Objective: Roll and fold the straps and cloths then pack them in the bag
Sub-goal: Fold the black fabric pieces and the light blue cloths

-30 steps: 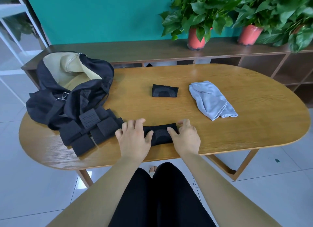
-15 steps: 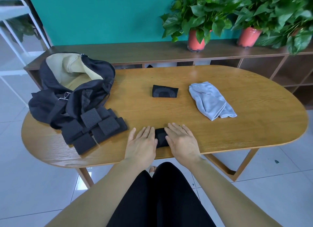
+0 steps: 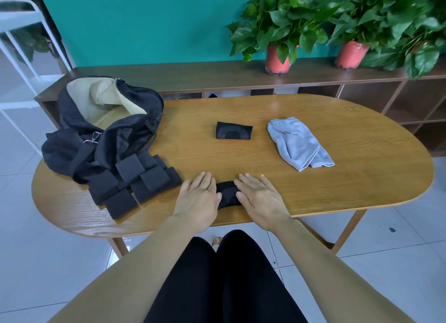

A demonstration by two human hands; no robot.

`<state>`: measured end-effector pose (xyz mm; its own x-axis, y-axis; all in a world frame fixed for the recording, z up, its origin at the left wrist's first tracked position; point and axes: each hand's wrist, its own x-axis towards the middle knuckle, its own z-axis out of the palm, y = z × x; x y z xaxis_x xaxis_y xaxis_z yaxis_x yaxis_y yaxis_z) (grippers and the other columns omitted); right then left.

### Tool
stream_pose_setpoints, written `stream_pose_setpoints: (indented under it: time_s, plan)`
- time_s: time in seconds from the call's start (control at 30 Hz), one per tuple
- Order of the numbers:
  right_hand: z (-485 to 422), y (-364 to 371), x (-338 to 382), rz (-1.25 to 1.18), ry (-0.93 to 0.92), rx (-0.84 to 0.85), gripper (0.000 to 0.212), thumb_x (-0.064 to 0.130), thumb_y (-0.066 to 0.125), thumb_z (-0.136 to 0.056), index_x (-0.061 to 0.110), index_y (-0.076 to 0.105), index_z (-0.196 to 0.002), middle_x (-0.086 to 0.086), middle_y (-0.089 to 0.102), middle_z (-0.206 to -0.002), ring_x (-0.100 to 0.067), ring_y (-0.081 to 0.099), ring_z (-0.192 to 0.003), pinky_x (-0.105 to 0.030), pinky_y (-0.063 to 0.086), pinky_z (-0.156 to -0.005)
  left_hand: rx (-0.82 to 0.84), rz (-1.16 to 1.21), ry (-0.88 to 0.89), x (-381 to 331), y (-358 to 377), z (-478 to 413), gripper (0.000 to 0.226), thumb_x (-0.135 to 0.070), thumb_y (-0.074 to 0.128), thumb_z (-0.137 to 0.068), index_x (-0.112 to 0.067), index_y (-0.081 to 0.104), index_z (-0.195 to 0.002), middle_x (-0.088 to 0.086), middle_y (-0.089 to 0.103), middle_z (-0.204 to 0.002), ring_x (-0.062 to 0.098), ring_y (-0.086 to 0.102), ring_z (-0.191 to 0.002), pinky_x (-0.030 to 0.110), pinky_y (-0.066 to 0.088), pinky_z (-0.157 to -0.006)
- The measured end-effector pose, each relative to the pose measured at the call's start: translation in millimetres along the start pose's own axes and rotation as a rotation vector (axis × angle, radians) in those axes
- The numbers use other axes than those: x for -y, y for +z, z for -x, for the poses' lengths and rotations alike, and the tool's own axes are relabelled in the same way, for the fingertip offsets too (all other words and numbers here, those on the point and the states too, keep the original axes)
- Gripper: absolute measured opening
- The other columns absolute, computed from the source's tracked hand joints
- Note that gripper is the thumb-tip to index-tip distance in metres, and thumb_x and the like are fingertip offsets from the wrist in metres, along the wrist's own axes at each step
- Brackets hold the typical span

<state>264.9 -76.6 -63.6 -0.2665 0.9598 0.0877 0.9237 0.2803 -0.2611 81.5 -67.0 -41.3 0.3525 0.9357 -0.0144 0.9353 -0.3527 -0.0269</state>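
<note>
A small black cloth [image 3: 228, 193] lies bunched short near the table's front edge. My left hand [image 3: 199, 197] rests flat over its left end and my right hand [image 3: 259, 197] flat over its right end, palms down and fingers straight; neither grips it. A folded black piece [image 3: 233, 134] sits mid-table. Right of it a light grey cloth [image 3: 299, 144] lies loosely folded. At the left stands an open black bag [image 3: 103, 120] with a beige lining. Several black perforated straps [image 3: 135, 180] lie in a pile in front of the bag.
The oval wooden table [image 3: 350, 183] holds everything. Behind it runs a low dark shelf [image 3: 193, 74] with two potted plants [image 3: 277, 57] in red pots. My legs in black are under the front edge. A white frame [image 3: 21, 33] stands far left.
The black cloth was stretched longer between my curled fingers; it is now shorter. My hands have flattened and moved closer together over it.
</note>
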Motion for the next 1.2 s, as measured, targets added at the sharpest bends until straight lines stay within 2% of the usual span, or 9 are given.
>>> stream_pose_setpoints:
  time_s: [0.1, 0.2, 0.3, 0.4, 0.47, 0.53, 0.6, 0.67, 1.2]
  plan:
    - [5.8, -3.6, 4.6, -0.045, -0.008, -0.065, 0.058, 0.045, 0.012, -0.1, 0.018, 0.027, -0.149, 0.006, 0.021, -0.156, -0.002, 0.005, -0.144, -0.026, -0.007, -0.118, -0.094, 0.004, 0.079, -10.8, -5.8, 12.6, 0.058, -0.04, 0.009, -0.103, -0.009, 0.006, -0.152, 0.006, -0.001, -0.161, 0.015, -0.007, -0.147, 0.034, -0.007, -0.118]
    - [13.8, -3.8, 6.6, -0.025, -0.052, -0.148, 0.064, 0.048, 0.008, -0.098, 0.014, 0.031, -0.147, 0.002, 0.025, -0.155, -0.004, 0.008, -0.145, -0.027, -0.004, -0.118, -0.078, -0.016, 0.114, -21.9, 0.7, 26.8, 0.068, -0.047, -0.008, -0.096, -0.008, -0.004, -0.151, 0.008, -0.005, -0.16, 0.016, -0.011, -0.147, 0.034, -0.015, -0.116]
    - [21.7, 3.0, 5.3, 0.011, -0.063, -0.111, 0.073, 0.053, -0.001, -0.095, 0.013, 0.03, -0.148, 0.0, 0.026, -0.155, -0.008, 0.009, -0.145, -0.028, -0.005, -0.118, -0.002, -0.01, 0.042, -22.5, 15.5, 31.8, 0.069, -0.051, -0.004, -0.097, -0.007, -0.013, -0.149, 0.011, -0.013, -0.159, 0.019, -0.016, -0.146, 0.035, -0.017, -0.116]
    - [23.9, 10.5, -0.8, 0.033, -0.042, -0.059, 0.088, 0.06, -0.019, -0.086, 0.016, 0.022, -0.15, 0.002, 0.017, -0.158, -0.007, 0.003, -0.146, -0.025, -0.008, -0.117, 0.015, 0.004, 0.024, -21.4, 24.6, 31.3, 0.081, -0.056, -0.021, -0.081, -0.008, -0.02, -0.147, 0.012, -0.02, -0.157, 0.02, -0.022, -0.144, 0.033, -0.019, -0.113]
    - [18.0, 10.2, -3.0, 0.067, -0.035, -0.046, 0.096, 0.06, -0.028, -0.08, 0.017, 0.02, -0.151, 0.002, 0.015, -0.158, -0.007, 0.004, -0.146, -0.024, -0.01, -0.115, 0.04, 0.026, 0.023, -19.8, 25.1, 26.2, 0.077, -0.058, -0.016, -0.087, -0.009, -0.022, -0.146, 0.011, -0.023, -0.156, 0.019, -0.024, -0.143, 0.033, -0.018, -0.115]
    - [8.8, 4.9, -3.1, 0.107, -0.02, -0.043, 0.085, 0.056, -0.022, -0.087, 0.018, 0.018, -0.151, 0.002, 0.014, -0.159, -0.008, 0.005, -0.146, -0.025, -0.01, -0.115, 0.095, 0.06, 0.02, -16.8, 20.0, 14.8, 0.07, -0.055, -0.002, -0.097, -0.01, -0.02, -0.147, 0.009, -0.023, -0.156, 0.017, -0.025, -0.143, 0.034, -0.015, -0.117]
    - [-2.0, -0.4, -6.0, 0.107, 0.011, -0.028, 0.059, 0.045, 0.002, -0.1, 0.018, 0.017, -0.151, 0.003, 0.013, -0.159, -0.008, 0.005, -0.146, -0.027, -0.008, -0.117, 0.131, 0.075, 0.033, -13.4, 14.8, -1.0, 0.069, -0.054, 0.003, -0.099, -0.011, -0.018, -0.149, 0.007, -0.022, -0.157, 0.016, -0.024, -0.143, 0.034, -0.014, -0.118]
    - [-13.8, -4.9, -10.6, 0.095, 0.04, -0.01, 0.05, 0.035, 0.017, -0.104, 0.018, 0.017, -0.152, 0.003, 0.013, -0.159, -0.008, 0.006, -0.146, -0.029, -0.005, -0.118, 0.155, 0.075, 0.042, -9.9, 12.2, -18.1, 0.068, -0.053, 0.004, -0.099, -0.012, -0.017, -0.149, 0.006, -0.02, -0.158, 0.016, -0.023, -0.144, 0.035, -0.014, -0.118]
    - [-113.6, -7.3, -59.3, 0.144, 0.13, -0.01, 0.048, 0.026, 0.021, -0.104, 0.019, 0.017, -0.151, 0.003, 0.014, -0.159, -0.008, 0.007, -0.146, -0.033, -0.001, -0.12, 0.183, -0.008, 0.094, 12.0, 14.8, -134.4, 0.067, -0.053, 0.002, -0.098, -0.014, -0.02, -0.148, 0.004, -0.024, -0.157, 0.014, -0.024, -0.143, 0.037, -0.015, -0.117]
